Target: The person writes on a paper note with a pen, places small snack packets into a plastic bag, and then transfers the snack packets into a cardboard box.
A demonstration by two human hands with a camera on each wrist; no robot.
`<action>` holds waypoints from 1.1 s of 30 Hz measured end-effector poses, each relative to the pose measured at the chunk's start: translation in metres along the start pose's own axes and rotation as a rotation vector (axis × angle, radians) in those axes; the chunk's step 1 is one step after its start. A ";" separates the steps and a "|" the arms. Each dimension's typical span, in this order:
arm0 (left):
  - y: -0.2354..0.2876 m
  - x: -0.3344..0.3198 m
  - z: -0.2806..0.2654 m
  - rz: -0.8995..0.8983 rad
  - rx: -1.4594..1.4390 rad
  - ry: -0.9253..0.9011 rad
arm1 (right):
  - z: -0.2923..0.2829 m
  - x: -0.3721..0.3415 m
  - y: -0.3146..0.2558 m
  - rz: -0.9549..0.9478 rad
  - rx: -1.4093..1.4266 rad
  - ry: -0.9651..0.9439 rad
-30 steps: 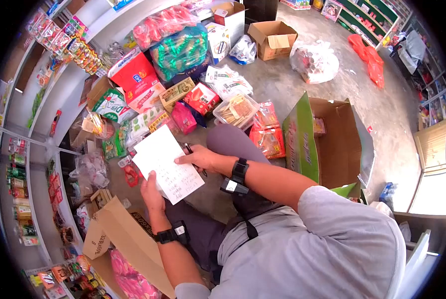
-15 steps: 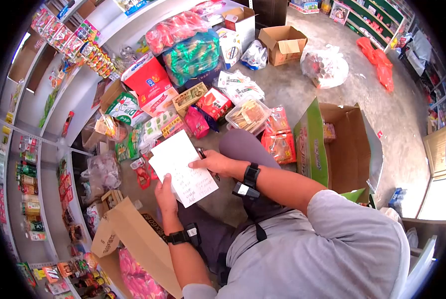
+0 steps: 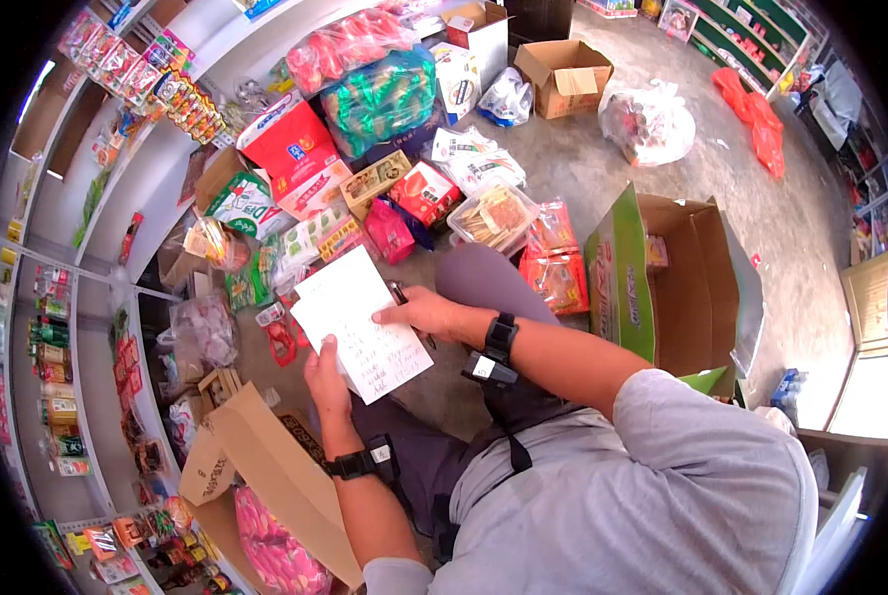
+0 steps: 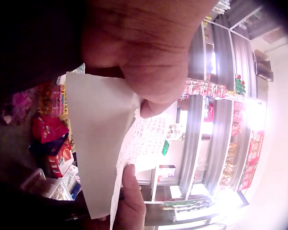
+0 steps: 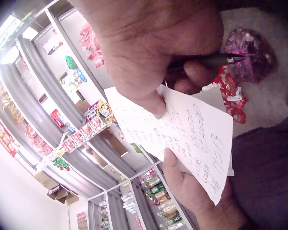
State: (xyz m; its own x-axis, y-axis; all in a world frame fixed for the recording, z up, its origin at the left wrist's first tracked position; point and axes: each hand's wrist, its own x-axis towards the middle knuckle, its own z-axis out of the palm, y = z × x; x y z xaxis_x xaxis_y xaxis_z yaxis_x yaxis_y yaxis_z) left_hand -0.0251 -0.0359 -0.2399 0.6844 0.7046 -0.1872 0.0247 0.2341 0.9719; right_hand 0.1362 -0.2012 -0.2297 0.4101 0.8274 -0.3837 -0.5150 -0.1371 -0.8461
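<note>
White sheets of paper [image 3: 363, 322] with handwritten lines are held up over the person's lap. The left hand [image 3: 327, 380] pinches their lower left edge, thumb on top. At the right edge, the right hand [image 3: 419, 312] grips the sheets with its thumb on the written side and also holds a dark pen [image 5: 206, 61] in its curled fingers. In the right wrist view the handwriting on the paper [image 5: 182, 139] shows between both thumbs. The left wrist view shows the blank back of a sheet [image 4: 96, 139], with the left hand [image 4: 139, 52] above it.
Packaged goods surround the legs, including a red box [image 3: 290, 149] and a clear tub of sticks [image 3: 494, 218]. An open green carton [image 3: 618, 278] stands right, a brown carton [image 3: 265, 446] lower left. Stocked shelves [image 3: 102, 327] line the left; a small carton [image 3: 563, 79] is farther back.
Against the oldest frame, hands and paper appear shifted right along with the whole head view. Both hands keep their hold on the paper.
</note>
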 end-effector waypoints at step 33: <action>-0.001 0.002 0.006 -0.011 -0.029 -0.041 | -0.007 0.002 0.010 -0.064 -0.020 0.027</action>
State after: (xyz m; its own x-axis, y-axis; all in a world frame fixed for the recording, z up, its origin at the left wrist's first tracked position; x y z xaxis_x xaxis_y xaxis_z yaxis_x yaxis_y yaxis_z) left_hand -0.0193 -0.0393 -0.2400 0.7138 0.6737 -0.1916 0.0119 0.2619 0.9650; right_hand 0.1376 -0.2044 -0.2413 0.4624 0.8197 -0.3380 -0.4722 -0.0950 -0.8764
